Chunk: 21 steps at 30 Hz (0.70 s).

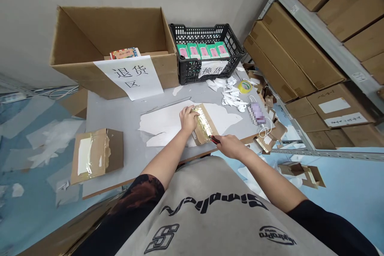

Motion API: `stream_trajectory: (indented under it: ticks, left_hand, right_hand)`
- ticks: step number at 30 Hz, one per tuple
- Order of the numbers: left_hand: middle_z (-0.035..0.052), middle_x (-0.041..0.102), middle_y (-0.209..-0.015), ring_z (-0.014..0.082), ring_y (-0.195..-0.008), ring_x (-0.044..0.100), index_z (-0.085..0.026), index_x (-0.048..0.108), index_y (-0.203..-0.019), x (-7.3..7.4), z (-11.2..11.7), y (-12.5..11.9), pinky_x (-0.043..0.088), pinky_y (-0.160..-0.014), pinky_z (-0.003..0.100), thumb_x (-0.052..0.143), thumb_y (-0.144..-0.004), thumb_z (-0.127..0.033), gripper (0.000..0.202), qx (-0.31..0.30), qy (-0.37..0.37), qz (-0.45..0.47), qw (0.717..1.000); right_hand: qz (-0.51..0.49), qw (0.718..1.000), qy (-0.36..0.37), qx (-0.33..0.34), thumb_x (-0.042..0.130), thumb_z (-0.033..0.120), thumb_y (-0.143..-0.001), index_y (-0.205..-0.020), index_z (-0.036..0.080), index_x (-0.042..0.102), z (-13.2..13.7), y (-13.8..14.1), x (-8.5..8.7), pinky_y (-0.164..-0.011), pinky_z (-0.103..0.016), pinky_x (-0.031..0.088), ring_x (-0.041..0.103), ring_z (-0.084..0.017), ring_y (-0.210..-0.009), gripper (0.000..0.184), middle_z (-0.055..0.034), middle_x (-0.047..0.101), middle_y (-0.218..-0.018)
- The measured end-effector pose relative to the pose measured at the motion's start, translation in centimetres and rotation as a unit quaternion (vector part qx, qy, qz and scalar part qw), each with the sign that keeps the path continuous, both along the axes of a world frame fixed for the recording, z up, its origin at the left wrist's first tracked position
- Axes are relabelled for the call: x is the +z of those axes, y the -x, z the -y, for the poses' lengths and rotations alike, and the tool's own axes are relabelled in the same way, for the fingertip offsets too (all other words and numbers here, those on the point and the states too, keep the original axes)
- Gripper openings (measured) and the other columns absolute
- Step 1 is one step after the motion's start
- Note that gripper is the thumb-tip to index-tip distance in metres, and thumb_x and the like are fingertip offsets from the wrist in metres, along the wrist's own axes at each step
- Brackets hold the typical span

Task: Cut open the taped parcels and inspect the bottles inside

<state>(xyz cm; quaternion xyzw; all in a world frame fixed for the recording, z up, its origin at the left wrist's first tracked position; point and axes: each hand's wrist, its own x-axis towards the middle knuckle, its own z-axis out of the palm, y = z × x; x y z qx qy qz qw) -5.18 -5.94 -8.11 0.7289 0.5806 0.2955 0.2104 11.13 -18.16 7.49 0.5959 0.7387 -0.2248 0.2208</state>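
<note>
A small cardboard box (pixel 205 124) with shiny clear tape along its top lies tilted on the table near the front edge. Gripping its far left end is my left hand (pixel 189 119), its fingers curled over the edge. My right hand (pixel 229 146) is closed around a red-and-black box cutter (pixel 214 139), whose tip meets the near right end of the box at the tape. The blade itself is too small to make out. Under the box spreads a torn white sheet (pixel 162 122).
A large open carton (pixel 114 82) and a black crate (pixel 195 73) of green-and-pink boxes stand at the back. Yellow tape (pixel 245 86), crumpled white scraps (pixel 231 96) and a corded phone-like item (pixel 257 113) lie right. A taped carton (pixel 115 148) sits left; shelving (pixel 318 20) holds cartons.
</note>
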Motion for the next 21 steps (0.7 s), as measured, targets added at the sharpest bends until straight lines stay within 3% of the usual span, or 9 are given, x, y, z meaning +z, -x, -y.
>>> stream_trajectory:
  ticks: [3, 6, 9, 13, 17, 19, 21]
  left_hand:
    - [-0.0023, 0.056, -0.135, 0.0289, -0.126, 0.042, -0.029, 0.075, -0.083, 0.1, 0.0, -0.1, 0.039, -0.101, 0.051, 0.054, -0.083, -0.014, 0.026, 0.006, 0.000, -0.007, 1.000]
    - [-0.0026, 0.056, -0.135, 0.0288, -0.125, 0.042, -0.029, 0.075, -0.083, 0.1, 0.0, -0.1, 0.040, -0.099, 0.050, 0.054, -0.083, -0.014, 0.026, 0.009, -0.003, -0.011, 1.000]
    - [-0.0020, 0.057, -0.135, 0.0288, -0.125, 0.042, -0.029, 0.074, -0.082, 0.1, 0.1, -0.1, 0.038, -0.100, 0.051, 0.053, -0.083, -0.015, 0.025, 0.010, -0.003, -0.005, 1.000]
    - [-0.0012, 0.056, -0.135, 0.0284, -0.125, 0.042, -0.027, 0.074, -0.082, -0.1, 0.1, -0.2, 0.037, -0.100, 0.050, 0.054, -0.083, -0.014, 0.024, 0.006, -0.015, 0.006, 1.000]
    - [-0.0013, 0.058, -0.133, 0.0263, -0.122, 0.042, -0.026, 0.075, -0.082, -0.3, 0.3, 0.2, 0.034, -0.101, 0.049, 0.056, -0.083, -0.011, 0.024, 0.011, -0.026, 0.020, 0.999]
    - [0.0000, 0.057, -0.134, 0.0269, -0.122, 0.040, -0.025, 0.076, -0.084, -0.5, 0.8, 0.8, 0.032, -0.102, 0.050, 0.056, -0.083, -0.011, 0.024, 0.029, -0.029, 0.023, 0.999]
    - [0.0023, 0.056, -0.135, 0.0286, -0.121, 0.038, -0.023, 0.076, -0.087, -0.7, 1.4, 1.6, 0.030, -0.102, 0.053, 0.056, -0.085, -0.012, 0.023, 0.057, -0.032, 0.023, 0.998]
  right_hand:
    - [-0.012, 1.000, 0.015, -0.018, 0.041, 0.023, -0.089, -0.124, 0.019, 0.061, -0.2, -0.2, 0.3, -0.076, -0.033, 0.041, 0.065, -0.029, -0.094, 0.040, -0.0129, 0.072, -0.099]
    - [-0.024, 0.999, 0.015, -0.039, 0.042, 0.023, -0.088, -0.122, 0.020, 0.063, -0.2, -0.3, 0.6, -0.077, -0.033, 0.042, 0.064, -0.029, -0.094, 0.040, -0.0118, 0.072, -0.098]
    - [-0.077, 0.991, 0.036, -0.106, 0.042, 0.024, -0.089, -0.124, 0.024, 0.064, 0.1, -1.0, 0.6, -0.073, -0.030, 0.045, 0.066, -0.023, -0.078, 0.042, -0.0066, 0.073, -0.088]
    - [-0.197, 0.937, 0.116, -0.266, 0.040, 0.030, -0.090, -0.132, 0.026, 0.058, 1.3, -2.7, -0.4, -0.052, -0.024, 0.045, 0.056, -0.013, -0.045, 0.046, 0.0019, 0.060, -0.057]
    - [-0.325, 0.858, 0.127, -0.377, 0.039, 0.027, -0.088, -0.137, 0.024, 0.053, 3.0, -3.7, -2.0, -0.042, -0.019, 0.040, 0.052, -0.010, -0.042, 0.051, 0.0061, 0.046, -0.052]
    - [-0.353, 0.843, 0.107, -0.392, 0.041, 0.029, -0.088, -0.137, 0.025, 0.052, 3.6, -3.7, -2.6, -0.041, -0.018, 0.039, 0.051, -0.010, -0.042, 0.051, 0.0067, 0.046, -0.053]
    - [-0.356, 0.850, 0.072, -0.381, 0.044, 0.032, -0.088, -0.136, 0.028, 0.053, 4.1, -3.6, -3.0, -0.041, -0.019, 0.040, 0.051, -0.010, -0.042, 0.049, 0.0062, 0.050, -0.056]
